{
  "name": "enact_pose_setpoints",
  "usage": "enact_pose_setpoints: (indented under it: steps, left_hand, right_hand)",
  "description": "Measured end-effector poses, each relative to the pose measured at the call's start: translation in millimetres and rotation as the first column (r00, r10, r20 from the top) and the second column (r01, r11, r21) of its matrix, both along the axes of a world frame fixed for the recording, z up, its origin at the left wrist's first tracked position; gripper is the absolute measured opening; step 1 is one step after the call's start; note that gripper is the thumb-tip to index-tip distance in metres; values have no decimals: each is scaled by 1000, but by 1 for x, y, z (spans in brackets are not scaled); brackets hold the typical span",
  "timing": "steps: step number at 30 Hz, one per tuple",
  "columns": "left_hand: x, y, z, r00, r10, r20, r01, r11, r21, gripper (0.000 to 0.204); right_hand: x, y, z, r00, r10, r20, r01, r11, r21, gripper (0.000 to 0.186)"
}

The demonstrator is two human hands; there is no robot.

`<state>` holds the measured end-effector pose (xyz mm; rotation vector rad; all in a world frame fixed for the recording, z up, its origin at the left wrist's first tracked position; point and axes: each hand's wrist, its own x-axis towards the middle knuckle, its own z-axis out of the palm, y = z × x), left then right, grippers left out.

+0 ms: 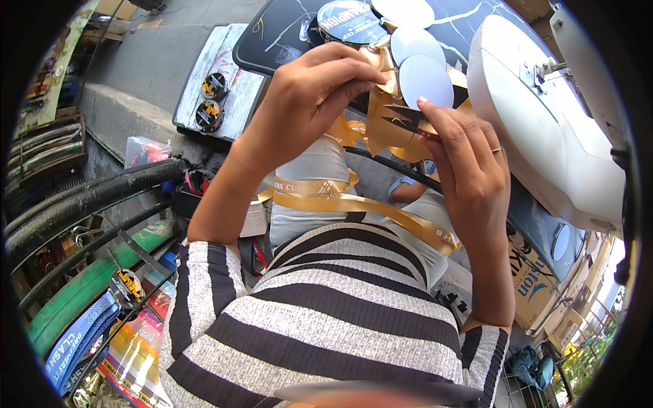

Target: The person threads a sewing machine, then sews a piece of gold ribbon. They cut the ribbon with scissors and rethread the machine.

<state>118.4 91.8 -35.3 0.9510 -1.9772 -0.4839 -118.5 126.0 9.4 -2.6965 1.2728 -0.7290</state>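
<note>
My left hand (316,98) is closed in a pinch on a piece of gold ribbon (386,80), held up at the table's near edge. Close by on the right, my right hand (469,153) grips small dark-bladed scissors (403,121). Their blades are parted and point left, just below the pinched ribbon; the handle is mostly hidden by my fingers. More printed gold ribbon (320,202) loops across my lap. Beyond my hands, pale round discs (416,46) overlap next to a round printed badge (348,22) in blue and white.
The dark marbled table (282,30) spreads ahead. A white sewing machine (537,115) stands at its right. To the left, a worn white board (221,54) carries two round black-and-yellow badges (209,115). Black metal rails (88,197) run along my left; cardboard boxes (534,285) sit lower right.
</note>
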Motion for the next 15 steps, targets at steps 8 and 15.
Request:
enact_pose_setpoints:
  steps: [8,15]
  left_hand:
    - [17,-42,18,912,-338,-233,403,844,353,13]
    - [14,-54,22,885,-410,-222,465,811,354,14]
  right_hand:
    - [4,-36,40,947,119,-298,-185,962,-201,49]
    - [3,-58,48,876,231,-423,-288,955,-73,52]
